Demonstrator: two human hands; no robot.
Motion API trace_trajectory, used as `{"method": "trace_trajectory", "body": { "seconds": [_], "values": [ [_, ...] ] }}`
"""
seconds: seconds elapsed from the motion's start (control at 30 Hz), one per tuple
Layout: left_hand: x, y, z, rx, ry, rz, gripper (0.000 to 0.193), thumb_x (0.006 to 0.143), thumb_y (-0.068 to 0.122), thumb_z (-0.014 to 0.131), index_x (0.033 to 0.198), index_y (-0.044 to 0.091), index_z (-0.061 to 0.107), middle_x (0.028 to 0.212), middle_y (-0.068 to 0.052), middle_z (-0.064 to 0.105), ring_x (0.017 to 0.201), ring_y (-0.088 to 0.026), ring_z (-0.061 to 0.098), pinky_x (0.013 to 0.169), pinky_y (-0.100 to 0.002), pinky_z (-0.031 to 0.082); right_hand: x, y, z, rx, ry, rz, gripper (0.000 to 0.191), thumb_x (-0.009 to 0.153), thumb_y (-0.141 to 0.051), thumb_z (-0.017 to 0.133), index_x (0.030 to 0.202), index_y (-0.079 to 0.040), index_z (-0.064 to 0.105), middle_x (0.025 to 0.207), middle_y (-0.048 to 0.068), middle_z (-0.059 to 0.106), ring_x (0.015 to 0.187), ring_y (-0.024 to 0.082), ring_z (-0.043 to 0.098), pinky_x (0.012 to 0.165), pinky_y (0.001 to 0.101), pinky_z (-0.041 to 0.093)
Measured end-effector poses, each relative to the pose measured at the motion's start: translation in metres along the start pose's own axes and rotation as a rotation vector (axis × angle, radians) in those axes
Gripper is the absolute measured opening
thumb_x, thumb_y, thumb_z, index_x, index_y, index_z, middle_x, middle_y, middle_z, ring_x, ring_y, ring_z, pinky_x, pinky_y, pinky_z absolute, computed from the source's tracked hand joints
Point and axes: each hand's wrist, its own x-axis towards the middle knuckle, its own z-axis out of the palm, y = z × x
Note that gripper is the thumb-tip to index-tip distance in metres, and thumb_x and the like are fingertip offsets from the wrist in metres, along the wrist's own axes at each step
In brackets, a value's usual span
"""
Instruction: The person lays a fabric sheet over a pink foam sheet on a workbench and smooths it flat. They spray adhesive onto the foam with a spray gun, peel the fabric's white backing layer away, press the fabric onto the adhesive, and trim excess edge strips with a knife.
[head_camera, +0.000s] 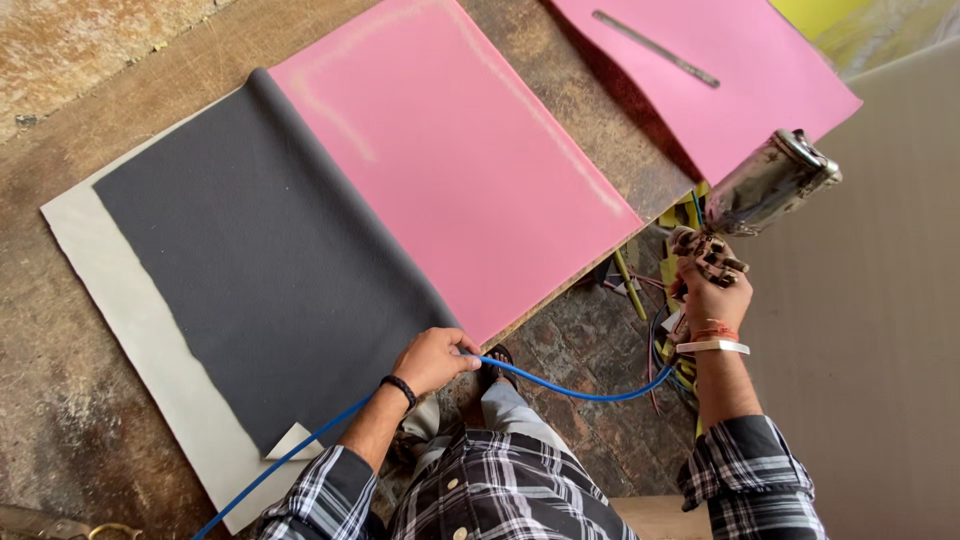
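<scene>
Rough wooden desk (120, 40) carries a grey sheet (260, 260) beside a pink sheet (450, 170), flat for coating; right hand (712, 290), grip clamped on the spray gun (765, 185), holds it off the edge; left hand (435, 358) pinches the blue hose (570, 390) clear.

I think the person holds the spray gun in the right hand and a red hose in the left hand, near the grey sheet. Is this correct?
Not quite: the hose is blue, not red, as the head view shows. The rest stands: the right hand holds the spray gun, and the left hand grips the hose beside the grey sheet.
</scene>
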Motion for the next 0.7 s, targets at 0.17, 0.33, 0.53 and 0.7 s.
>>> {"method": "trace_trajectory", "body": {
  "seconds": [0.17,0.33,0.53,0.7],
  "values": [
    [-0.023,0.002,-0.008,0.025,-0.045,-0.014,0.024,0.082,0.025,0.084,0.104,0.017,0.080,0.072,0.001,0.072,0.067,-0.011,0.066,0.063,-0.034,0.050,-0.053,-0.005,-0.004,-0.039,-0.122,0.106,0.020,0.094,-0.004,0.076,0.111,0.004,0.069,0.082,0.005,0.070,0.061,0.015,0.065,0.053,0.0299,0.052],
    [-0.038,-0.017,-0.024,0.045,-0.098,-0.025,0.032,0.077,0.023,0.087,0.106,0.016,0.079,0.077,0.000,0.074,0.069,-0.012,0.070,0.065,-0.035,0.053,-0.105,-0.001,0.037,-0.133,-0.407,0.319,0.047,0.088,-0.004,0.077,0.133,-0.005,0.065,0.078,0.007,0.071,0.060,0.014,0.064,0.053,0.0288,0.052],
    [-0.049,-0.057,-0.043,0.108,0.092,0.007,0.034,0.071,0.024,0.093,0.103,0.017,0.082,0.083,-0.001,0.074,0.076,-0.011,0.064,0.071,-0.035,0.051,-0.110,-0.027,0.131,-0.083,-0.621,0.261,0.057,0.084,0.000,0.077,0.139,-0.004,0.063,0.086,0.004,0.071,0.061,0.011,0.062,0.051,0.0273,0.050],
    [-0.063,-0.088,-0.075,-0.159,0.199,-0.181,0.031,0.079,0.024,0.084,0.108,0.016,0.077,0.074,-0.001,0.075,0.067,-0.012,0.070,0.067,-0.034,0.056,-0.071,-0.075,0.215,0.057,-0.655,0.042,0.052,0.087,0.000,0.074,0.137,-0.001,0.063,0.087,0.003,0.070,0.062,0.010,0.060,0.052,0.0257,0.050]
  ]
}}
